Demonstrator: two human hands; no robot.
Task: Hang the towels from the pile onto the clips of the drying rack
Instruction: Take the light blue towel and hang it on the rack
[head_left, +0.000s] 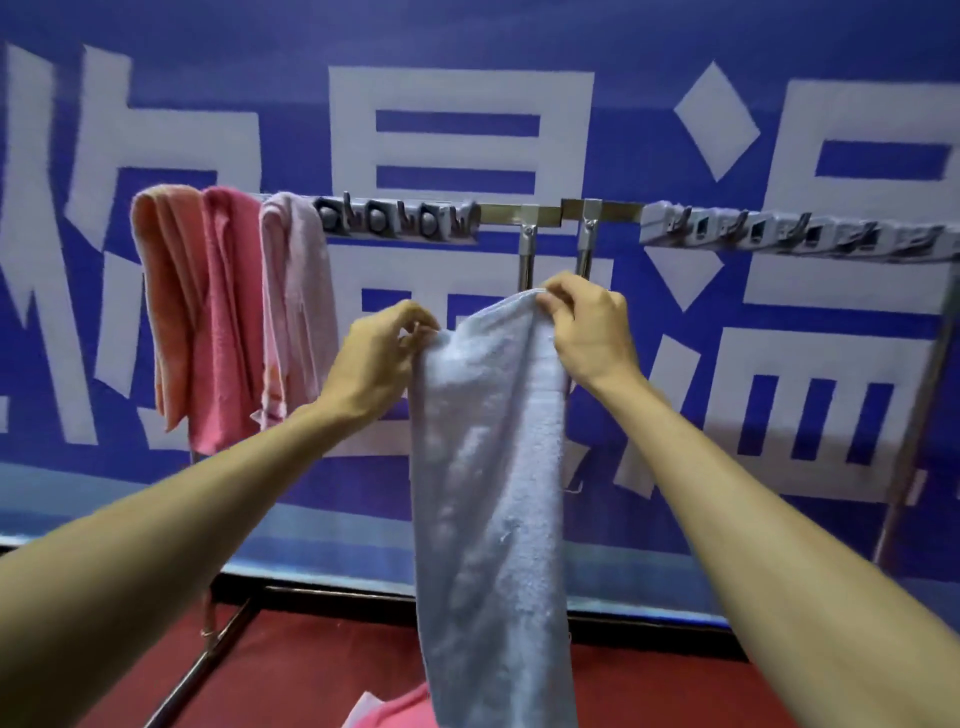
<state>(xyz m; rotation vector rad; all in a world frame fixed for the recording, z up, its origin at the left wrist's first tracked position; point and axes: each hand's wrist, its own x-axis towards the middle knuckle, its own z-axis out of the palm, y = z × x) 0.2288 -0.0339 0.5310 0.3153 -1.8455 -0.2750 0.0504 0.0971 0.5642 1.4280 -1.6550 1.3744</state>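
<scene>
Hanging at ten o'clock, off the left end of the rack (540, 212): orange towel (161, 291), pink towel (228, 322), pale towel (296, 301), side by side and touching, tops bunched against the bar, any clips behind them hidden. Three done, going by that.

Just right of those, toward eleven o'clock: left clips (400, 221), a short row on the bar, none with cloth in it.

Left of centre: left grip (376, 358), thumb and fingertips pinched tight on one top corner of the blue towel (488, 467).

Dead centre: the blue towel itself, held up in the air below the bar, top edge bunched short between the two grips, the rest drooping toward six o'clock. Well apart from every clip, so not yet hung.

At six o'clock, cut by the frame edge: a scrap of pink cloth, probably the pile (395, 712). Mostly out of view, so no telling the number left.

Just right of centre: right grip (589, 330), fingers curled round the other top corner, slightly higher than the left, near the rack's uprights.

Out at two o'clock: right clips (795, 234), a longer row, all free.

Judging overall: early to middle. Three up, a fourth in hand and in need of a lift to a free clip, at least one more below, clips to spare.
</scene>
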